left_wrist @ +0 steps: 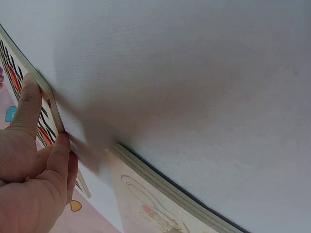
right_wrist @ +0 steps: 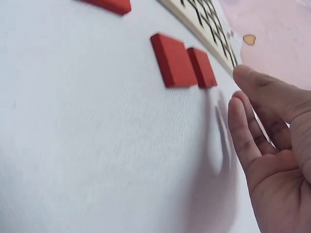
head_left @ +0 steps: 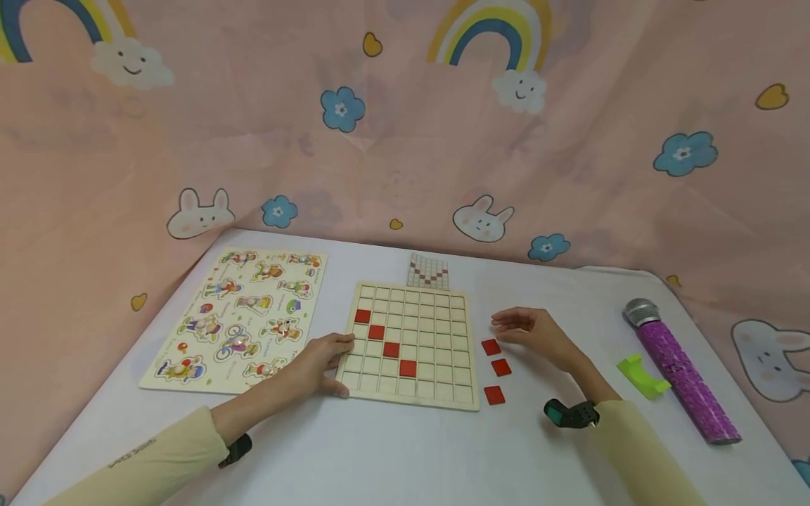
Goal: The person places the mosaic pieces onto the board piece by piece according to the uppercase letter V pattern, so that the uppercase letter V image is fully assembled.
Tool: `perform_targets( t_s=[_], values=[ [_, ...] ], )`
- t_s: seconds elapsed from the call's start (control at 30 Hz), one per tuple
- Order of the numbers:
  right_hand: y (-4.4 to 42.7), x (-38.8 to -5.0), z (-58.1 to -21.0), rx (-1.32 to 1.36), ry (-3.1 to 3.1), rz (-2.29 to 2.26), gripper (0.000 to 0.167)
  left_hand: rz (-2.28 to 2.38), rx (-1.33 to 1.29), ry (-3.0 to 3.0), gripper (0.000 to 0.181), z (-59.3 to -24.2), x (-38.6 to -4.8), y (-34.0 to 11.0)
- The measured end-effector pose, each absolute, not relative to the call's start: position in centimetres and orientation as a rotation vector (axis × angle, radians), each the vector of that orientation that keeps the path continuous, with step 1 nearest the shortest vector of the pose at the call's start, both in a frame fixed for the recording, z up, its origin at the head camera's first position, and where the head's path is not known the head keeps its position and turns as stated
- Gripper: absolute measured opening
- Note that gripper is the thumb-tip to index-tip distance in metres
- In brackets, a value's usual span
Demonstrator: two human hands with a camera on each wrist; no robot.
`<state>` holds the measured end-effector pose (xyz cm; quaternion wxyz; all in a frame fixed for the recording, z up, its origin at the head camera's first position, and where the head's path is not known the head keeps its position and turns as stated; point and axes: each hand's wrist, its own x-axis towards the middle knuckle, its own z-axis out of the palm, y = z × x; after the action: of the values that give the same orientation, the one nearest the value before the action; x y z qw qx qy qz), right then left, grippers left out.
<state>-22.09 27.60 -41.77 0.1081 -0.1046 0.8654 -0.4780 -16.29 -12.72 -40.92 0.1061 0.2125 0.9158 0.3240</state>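
Observation:
A pale wooden grid board [head_left: 436,349] lies flat on the white table, with red square tiles [head_left: 391,349] in a diagonal line of its cells. My left hand [head_left: 314,365] holds the board by its near left corner, the thumb and fingertips against its edges, as the left wrist view [left_wrist: 36,170] also shows. Three loose red tiles [head_left: 501,367] lie right of the board. Just beyond them my right hand [head_left: 534,336] is above the table, fingers relaxed. In the right wrist view its thumb and fingers [right_wrist: 240,128] are apart, with nothing between them.
A small pattern card [head_left: 428,271] lies behind the board. At the left is a picture puzzle board [head_left: 243,320], its near right corner under my left forearm. On the right lie a purple microphone [head_left: 686,376] and a bright green curved piece [head_left: 642,377]. A pink printed cloth [head_left: 405,140] hangs behind.

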Motion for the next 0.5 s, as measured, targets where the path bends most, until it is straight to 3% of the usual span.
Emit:
perform_targets(
  t_s=[0.5],
  values=[
    [28.65,-21.85,-42.58,-0.347,2.417,-1.396,0.043,0.954,0.653,2.698,0.081,-40.96,-16.30,-12.88]
  ],
)
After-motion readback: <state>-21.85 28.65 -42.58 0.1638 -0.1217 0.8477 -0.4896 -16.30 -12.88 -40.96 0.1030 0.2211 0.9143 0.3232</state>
